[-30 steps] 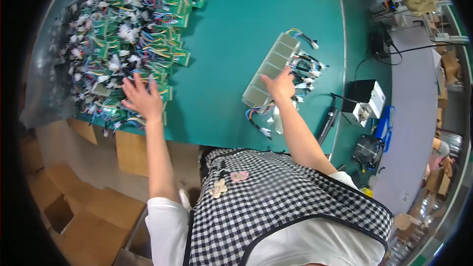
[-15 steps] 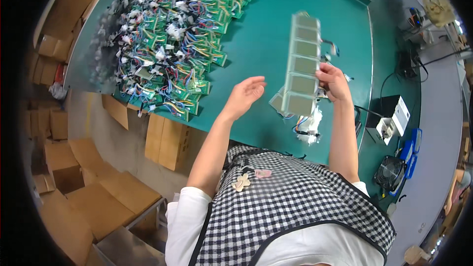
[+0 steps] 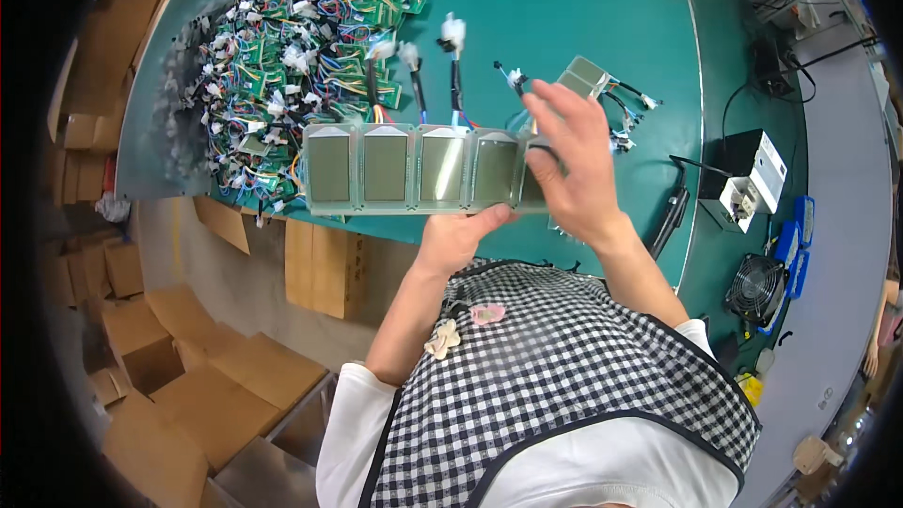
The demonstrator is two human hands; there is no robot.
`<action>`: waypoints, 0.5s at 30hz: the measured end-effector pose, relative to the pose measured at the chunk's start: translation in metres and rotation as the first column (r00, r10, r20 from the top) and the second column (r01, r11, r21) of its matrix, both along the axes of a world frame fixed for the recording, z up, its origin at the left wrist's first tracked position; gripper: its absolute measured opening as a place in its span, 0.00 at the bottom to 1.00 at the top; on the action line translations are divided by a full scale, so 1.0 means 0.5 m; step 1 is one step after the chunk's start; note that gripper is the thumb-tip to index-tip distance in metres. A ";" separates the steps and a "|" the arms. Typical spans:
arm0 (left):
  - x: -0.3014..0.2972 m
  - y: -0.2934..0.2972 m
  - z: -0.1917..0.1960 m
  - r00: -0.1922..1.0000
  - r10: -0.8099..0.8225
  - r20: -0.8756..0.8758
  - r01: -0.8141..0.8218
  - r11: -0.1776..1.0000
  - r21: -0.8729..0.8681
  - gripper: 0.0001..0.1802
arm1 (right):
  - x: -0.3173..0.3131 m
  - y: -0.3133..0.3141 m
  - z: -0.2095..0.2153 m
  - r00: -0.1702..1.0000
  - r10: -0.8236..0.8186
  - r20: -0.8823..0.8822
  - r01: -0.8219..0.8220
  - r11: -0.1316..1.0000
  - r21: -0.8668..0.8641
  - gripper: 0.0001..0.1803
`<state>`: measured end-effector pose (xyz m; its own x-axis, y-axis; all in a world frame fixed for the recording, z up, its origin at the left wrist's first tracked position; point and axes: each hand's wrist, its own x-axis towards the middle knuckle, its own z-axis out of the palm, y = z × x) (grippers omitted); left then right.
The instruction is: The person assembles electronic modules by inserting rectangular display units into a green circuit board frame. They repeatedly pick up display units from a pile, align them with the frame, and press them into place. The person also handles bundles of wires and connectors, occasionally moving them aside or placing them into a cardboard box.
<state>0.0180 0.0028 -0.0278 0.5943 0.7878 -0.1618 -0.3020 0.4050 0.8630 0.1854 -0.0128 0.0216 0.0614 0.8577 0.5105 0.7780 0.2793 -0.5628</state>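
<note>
Green tabletop (image 3: 564,0); green wired boards (image 3: 282,85) heaped upper left; pale display strip (image 3: 385,169) whole, gripped by left hand (image 3: 451,240); loosely spread right hand (image 3: 588,169) overlaps its end; second strip (image 3: 584,75) unhandled.

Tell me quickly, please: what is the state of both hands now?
Left hand: closed on the lower edge of the panel strip, holding it.
Right hand: open, at the strip's right end; contact cannot be told.

- There were two hands (image 3: 451,243).
- Two panels (image 3: 331,209) showed, one bearing at least five screens (image 3: 385,169).
- One fan (image 3: 756,288) stood.
- Circuit boards (image 3: 381,14) were too many to count.
</note>
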 end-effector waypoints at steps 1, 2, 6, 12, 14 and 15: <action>0.001 -0.006 -0.003 0.999 0.021 -0.031 -0.020 0.999 0.025 0.17 | -0.014 -0.001 -0.003 0.997 0.012 0.072 -0.009 0.999 -0.045 0.26; 0.002 -0.012 -0.006 0.997 0.042 -0.062 -0.039 0.998 0.050 0.18 | -0.026 0.000 -0.017 0.998 0.057 0.038 -0.053 0.993 -0.102 0.27; 0.003 -0.022 -0.002 0.971 0.137 -0.196 -0.084 0.962 0.258 0.15 | -0.055 0.013 -0.047 0.991 0.067 0.119 -0.056 0.994 -0.092 0.23; 0.001 -0.026 -0.005 0.940 0.183 -0.288 -0.073 0.932 0.356 0.13 | -0.055 0.016 -0.075 0.997 0.056 -0.060 -0.045 0.983 0.176 0.12; 0.005 -0.026 0.000 0.945 0.192 -0.265 -0.094 0.935 0.341 0.13 | -0.055 0.022 -0.080 0.987 0.088 -0.131 -0.058 0.974 0.219 0.11; 0.008 -0.022 0.010 0.951 0.197 -0.240 -0.116 0.942 0.315 0.13 | -0.056 0.024 -0.082 0.981 0.102 -0.167 -0.060 0.969 0.241 0.10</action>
